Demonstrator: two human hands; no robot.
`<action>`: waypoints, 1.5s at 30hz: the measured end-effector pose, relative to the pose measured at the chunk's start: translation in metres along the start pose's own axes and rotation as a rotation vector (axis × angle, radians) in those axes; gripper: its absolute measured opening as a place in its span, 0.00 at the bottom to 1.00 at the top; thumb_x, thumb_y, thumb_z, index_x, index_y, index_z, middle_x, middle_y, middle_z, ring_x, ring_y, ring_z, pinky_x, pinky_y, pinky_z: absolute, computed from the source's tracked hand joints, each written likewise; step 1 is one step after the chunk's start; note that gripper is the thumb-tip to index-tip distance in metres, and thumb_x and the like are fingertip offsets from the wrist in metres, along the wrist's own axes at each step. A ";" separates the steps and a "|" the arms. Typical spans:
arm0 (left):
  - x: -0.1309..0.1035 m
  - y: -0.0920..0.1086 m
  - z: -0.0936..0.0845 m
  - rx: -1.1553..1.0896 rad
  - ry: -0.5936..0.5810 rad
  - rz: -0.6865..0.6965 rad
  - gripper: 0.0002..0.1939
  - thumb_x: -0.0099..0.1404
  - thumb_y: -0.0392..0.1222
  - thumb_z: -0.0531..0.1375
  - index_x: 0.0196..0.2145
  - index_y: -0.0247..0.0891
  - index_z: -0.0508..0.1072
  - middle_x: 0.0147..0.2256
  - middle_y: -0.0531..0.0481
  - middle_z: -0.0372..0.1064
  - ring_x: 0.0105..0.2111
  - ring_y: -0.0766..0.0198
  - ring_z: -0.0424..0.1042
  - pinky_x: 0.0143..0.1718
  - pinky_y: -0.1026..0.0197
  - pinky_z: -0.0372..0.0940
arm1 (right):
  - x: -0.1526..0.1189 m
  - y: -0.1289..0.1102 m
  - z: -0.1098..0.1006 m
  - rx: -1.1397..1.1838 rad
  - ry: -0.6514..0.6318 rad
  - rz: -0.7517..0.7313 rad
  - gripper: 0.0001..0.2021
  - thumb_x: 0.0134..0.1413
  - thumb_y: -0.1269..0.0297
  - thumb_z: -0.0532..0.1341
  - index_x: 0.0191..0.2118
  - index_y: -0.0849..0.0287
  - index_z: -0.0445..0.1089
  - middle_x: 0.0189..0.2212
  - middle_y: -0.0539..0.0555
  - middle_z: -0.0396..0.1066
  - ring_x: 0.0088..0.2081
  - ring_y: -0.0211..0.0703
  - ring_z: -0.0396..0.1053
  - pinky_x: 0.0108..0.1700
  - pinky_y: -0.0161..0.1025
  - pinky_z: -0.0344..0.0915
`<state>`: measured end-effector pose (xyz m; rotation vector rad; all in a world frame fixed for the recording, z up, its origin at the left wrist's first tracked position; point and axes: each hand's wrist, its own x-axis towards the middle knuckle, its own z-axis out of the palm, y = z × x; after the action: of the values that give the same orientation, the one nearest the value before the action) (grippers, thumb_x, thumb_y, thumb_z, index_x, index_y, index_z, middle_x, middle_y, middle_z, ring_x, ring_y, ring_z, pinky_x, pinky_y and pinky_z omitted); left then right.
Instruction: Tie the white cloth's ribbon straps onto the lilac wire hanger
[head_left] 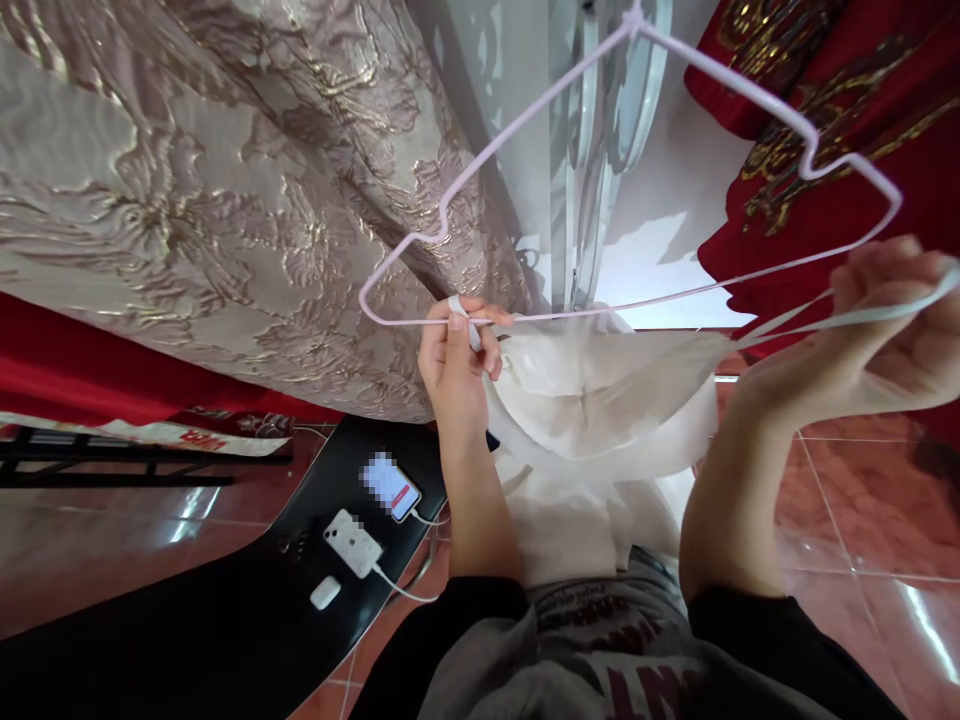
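A pale pink clothes hanger [534, 100] spans the upper middle of the view, its hook end at the top edge. My left hand [459, 360] is closed around the left part of its lower bar, with a short piece of white strap between the fingers. Below the bar hangs a white garment [600, 410] of thin, partly sheer cloth. On the right, my right hand [892, 330] has curled fingers with a white strap [847, 318] looped over them. That strap is pulled taut from the garment, near the hanger's right end.
Pale pink and gold embroidered cloth [247, 200] hangs at the left. Red cloth with gold sequins [817, 180] hangs at the right. A black bench [217, 610] at lower left holds two phones [352, 543] on cables and a small white case [325, 592]. Red tiles cover the floor [832, 510].
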<state>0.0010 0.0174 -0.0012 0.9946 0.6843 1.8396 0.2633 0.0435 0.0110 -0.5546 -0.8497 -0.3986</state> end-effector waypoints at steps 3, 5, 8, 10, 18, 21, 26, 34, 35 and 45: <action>-0.003 -0.003 0.006 -0.027 -0.004 -0.068 0.13 0.71 0.50 0.70 0.40 0.39 0.78 0.35 0.47 0.79 0.18 0.73 0.58 0.17 0.70 0.56 | -0.011 -0.039 0.009 0.055 -0.420 0.109 0.05 0.64 0.62 0.68 0.43 0.54 0.82 0.35 0.48 0.82 0.40 0.43 0.83 0.45 0.44 0.80; -0.004 -0.004 0.007 -0.053 -0.001 -0.088 0.12 0.71 0.49 0.69 0.39 0.38 0.76 0.36 0.46 0.80 0.17 0.74 0.58 0.17 0.70 0.56 | -0.015 -0.053 0.016 0.063 -0.832 0.196 0.08 0.63 0.65 0.69 0.47 0.52 0.81 0.41 0.49 0.83 0.50 0.45 0.81 0.57 0.50 0.78; -0.004 -0.002 0.000 -0.057 0.010 -0.092 0.09 0.71 0.46 0.67 0.40 0.39 0.74 0.43 0.40 0.82 0.19 0.71 0.64 0.17 0.68 0.57 | -0.019 -0.054 0.022 -0.051 -1.154 0.255 0.09 0.66 0.62 0.66 0.49 0.53 0.80 0.45 0.50 0.82 0.52 0.44 0.79 0.61 0.51 0.72; -0.003 0.002 -0.012 -0.017 0.097 -0.022 0.06 0.69 0.41 0.64 0.44 0.39 0.75 0.47 0.38 0.82 0.23 0.67 0.71 0.17 0.68 0.57 | -0.021 -0.049 0.022 -0.116 -1.140 0.263 0.09 0.67 0.59 0.65 0.48 0.53 0.80 0.44 0.50 0.82 0.48 0.43 0.78 0.57 0.49 0.71; 0.016 0.024 -0.060 0.413 0.446 0.503 0.08 0.56 0.27 0.66 0.34 0.34 0.83 0.42 0.44 0.85 0.33 0.64 0.80 0.23 0.68 0.62 | -0.031 -0.050 0.014 -0.011 -1.048 0.258 0.03 0.66 0.62 0.67 0.42 0.53 0.79 0.43 0.48 0.83 0.47 0.43 0.80 0.54 0.48 0.67; 0.030 0.033 -0.057 0.436 0.293 0.533 0.14 0.57 0.32 0.71 0.42 0.34 0.86 0.42 0.46 0.85 0.43 0.58 0.83 0.46 0.57 0.77 | -0.032 -0.049 0.013 -0.006 -1.073 0.263 0.04 0.65 0.61 0.68 0.43 0.52 0.79 0.44 0.48 0.82 0.48 0.43 0.79 0.54 0.48 0.67; 0.054 0.057 -0.028 0.551 -0.081 0.429 0.13 0.61 0.34 0.71 0.45 0.37 0.86 0.39 0.48 0.84 0.37 0.60 0.83 0.44 0.57 0.77 | -0.033 -0.050 0.013 -0.003 -1.072 0.246 0.05 0.63 0.60 0.69 0.43 0.52 0.79 0.46 0.49 0.82 0.47 0.43 0.78 0.53 0.48 0.67; 0.077 0.059 -0.015 0.654 -0.116 0.397 0.08 0.64 0.30 0.62 0.28 0.37 0.76 0.23 0.55 0.69 0.25 0.67 0.70 0.31 0.64 0.66 | -0.038 -0.054 0.009 -0.021 -1.070 0.218 0.04 0.62 0.61 0.69 0.42 0.52 0.79 0.48 0.49 0.82 0.46 0.42 0.77 0.53 0.47 0.66; 0.072 0.053 -0.019 0.578 -0.026 0.368 0.07 0.66 0.32 0.63 0.29 0.37 0.75 0.23 0.54 0.69 0.25 0.67 0.70 0.31 0.63 0.67 | -0.038 -0.054 0.009 -0.027 -1.067 0.217 0.04 0.62 0.62 0.69 0.42 0.51 0.79 0.48 0.48 0.82 0.46 0.42 0.77 0.53 0.48 0.66; 0.011 0.003 -0.021 0.086 0.073 0.077 0.24 0.69 0.62 0.69 0.30 0.41 0.69 0.28 0.51 0.72 0.32 0.62 0.79 0.40 0.59 0.74 | -0.054 -0.064 0.014 -0.082 -0.837 0.233 0.08 0.63 0.59 0.67 0.47 0.49 0.77 0.43 0.50 0.82 0.46 0.48 0.80 0.59 0.58 0.72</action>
<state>-0.0211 0.0244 -0.0057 1.0260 0.7843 1.9356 0.1879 0.0080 -0.0054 -0.9085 -1.5526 0.0357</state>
